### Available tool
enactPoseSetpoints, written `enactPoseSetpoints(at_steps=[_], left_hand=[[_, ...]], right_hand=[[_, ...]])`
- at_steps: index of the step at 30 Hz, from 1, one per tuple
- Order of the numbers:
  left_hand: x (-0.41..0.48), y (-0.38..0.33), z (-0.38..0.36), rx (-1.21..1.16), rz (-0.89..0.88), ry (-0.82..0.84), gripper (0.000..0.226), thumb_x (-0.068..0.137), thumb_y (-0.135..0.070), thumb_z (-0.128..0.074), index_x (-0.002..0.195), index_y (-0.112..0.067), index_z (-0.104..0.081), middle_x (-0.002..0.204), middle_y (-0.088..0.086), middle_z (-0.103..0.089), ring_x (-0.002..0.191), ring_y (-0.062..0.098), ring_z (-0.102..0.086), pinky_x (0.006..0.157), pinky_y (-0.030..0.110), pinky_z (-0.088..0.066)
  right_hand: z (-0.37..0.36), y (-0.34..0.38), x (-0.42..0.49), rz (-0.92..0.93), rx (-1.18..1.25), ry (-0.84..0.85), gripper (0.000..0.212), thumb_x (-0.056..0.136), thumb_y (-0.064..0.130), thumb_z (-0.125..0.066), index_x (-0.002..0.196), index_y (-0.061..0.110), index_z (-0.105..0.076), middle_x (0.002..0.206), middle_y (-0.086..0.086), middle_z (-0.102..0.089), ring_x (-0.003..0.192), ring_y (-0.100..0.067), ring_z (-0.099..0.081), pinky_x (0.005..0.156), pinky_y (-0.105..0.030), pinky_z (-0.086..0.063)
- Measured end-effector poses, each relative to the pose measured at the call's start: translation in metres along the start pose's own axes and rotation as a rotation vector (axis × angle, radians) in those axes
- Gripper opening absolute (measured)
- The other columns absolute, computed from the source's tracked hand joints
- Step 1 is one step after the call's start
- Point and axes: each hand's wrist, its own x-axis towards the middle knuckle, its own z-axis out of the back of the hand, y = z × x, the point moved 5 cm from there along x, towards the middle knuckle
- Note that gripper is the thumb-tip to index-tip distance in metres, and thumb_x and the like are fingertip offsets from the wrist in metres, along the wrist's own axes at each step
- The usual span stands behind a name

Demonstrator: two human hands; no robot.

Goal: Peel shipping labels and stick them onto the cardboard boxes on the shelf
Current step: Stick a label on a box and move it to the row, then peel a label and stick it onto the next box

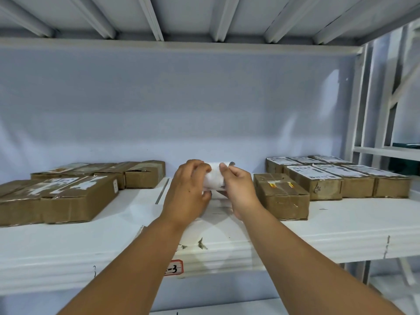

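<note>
Left hand (188, 189) and right hand (238, 189) are gripping white labels (214, 180) over the middle of the shelf (341, 223), apparently peeling one. Labelled boxes (314, 178) are sitting at 3 o'clock. Bare box (281, 196) beside them and left boxes (77, 201) at 9 o'clock are seemingly still waiting.

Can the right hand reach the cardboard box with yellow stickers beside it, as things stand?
Probably yes. The cardboard box lies just beside the right hand on the shelf, with nothing between them. But it and the left hand both grip the white label paper.
</note>
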Motion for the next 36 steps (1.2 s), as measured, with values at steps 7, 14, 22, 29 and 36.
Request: enactPoseSetpoints(at_steps=[7, 14, 22, 29, 36], left_hand=[[0.002, 0.008, 0.012, 0.080, 0.159, -0.112, 0.014, 0.091, -0.018, -0.057, 0.094, -0.005, -0.059, 0.085, 0.011, -0.062, 0.079, 0.031, -0.056, 0.059, 0.031, -0.035], [0.003, 0.002, 0.015, 0.001, 0.168, -0.080, 0.025, 0.099, -0.024, -0.041, 0.088, -0.007, -0.055, 0.080, 0.002, -0.051, 0.076, 0.023, -0.046, 0.063, 0.030, -0.029], [0.003, 0.006, 0.011, -0.067, 0.212, -0.058, 0.017, 0.097, -0.015, -0.044, 0.096, -0.007, -0.058, 0.090, 0.005, -0.062, 0.083, 0.025, -0.056, 0.069, 0.035, -0.042], [0.001, 0.006, 0.018, -0.067, 0.297, -0.089, 0.013, 0.100, -0.017, -0.034, 0.098, -0.011, -0.045, 0.075, 0.005, -0.053, 0.068, 0.031, -0.048, 0.057, 0.036, -0.035], [0.000, 0.005, 0.016, -0.133, 0.251, -0.093, 0.023, 0.099, -0.031, -0.039, 0.108, -0.012, -0.049, 0.099, 0.004, -0.065, 0.089, 0.028, -0.062, 0.071, 0.039, -0.049]], right_hand=[[-0.009, -0.001, -0.002, -0.095, 0.131, 0.158, 0.039, 0.097, 0.041, -0.047, 0.102, 0.008, -0.066, 0.086, -0.006, -0.066, 0.082, -0.020, -0.064, 0.078, -0.028, -0.055], [-0.011, -0.003, -0.003, -0.105, 0.126, 0.171, 0.033, 0.096, 0.038, -0.049, 0.096, 0.010, -0.066, 0.091, -0.008, -0.066, 0.085, -0.022, -0.065, 0.084, -0.032, -0.055], [-0.014, -0.001, -0.008, -0.106, 0.151, 0.245, 0.009, 0.092, 0.016, -0.059, 0.091, 0.011, -0.068, 0.085, -0.006, -0.067, 0.081, -0.019, -0.063, 0.093, -0.036, -0.052], [-0.017, 0.002, -0.010, -0.090, 0.076, 0.300, 0.044, 0.082, -0.015, -0.046, 0.093, 0.021, -0.069, 0.089, -0.009, -0.066, 0.080, -0.021, -0.063, 0.086, -0.032, -0.053], [-0.014, 0.002, -0.011, -0.060, -0.066, 0.293, 0.053, 0.087, -0.015, -0.041, 0.094, 0.033, -0.062, 0.059, 0.015, -0.064, 0.056, 0.001, -0.060, 0.071, -0.022, -0.049]])
